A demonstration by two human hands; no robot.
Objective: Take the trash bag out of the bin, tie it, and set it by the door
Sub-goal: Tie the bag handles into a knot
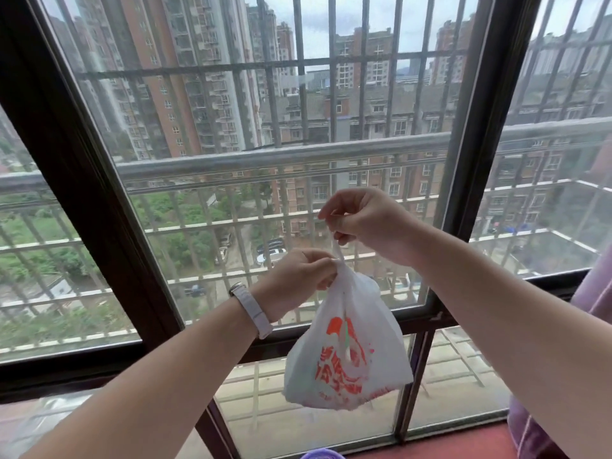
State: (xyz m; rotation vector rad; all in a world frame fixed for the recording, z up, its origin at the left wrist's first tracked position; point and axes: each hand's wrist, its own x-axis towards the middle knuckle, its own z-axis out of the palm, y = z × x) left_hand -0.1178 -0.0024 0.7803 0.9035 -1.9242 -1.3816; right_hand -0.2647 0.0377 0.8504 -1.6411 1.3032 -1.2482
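Behind, a dark-framed window (99, 207) with metal bars, apartment blocks beyond. Right hand's fingertips (331, 215) pinched together on a thin twisted strip of plastic, right hand (371, 223) raised above the left. Left hand (298, 279) closed around the gathered neck just below, pale watch strap (251, 309) on its wrist. White trash bag (347, 352) with red print hanging in mid-air from both grips, in front of the glass. Purple cloth (592, 293) at the right edge.
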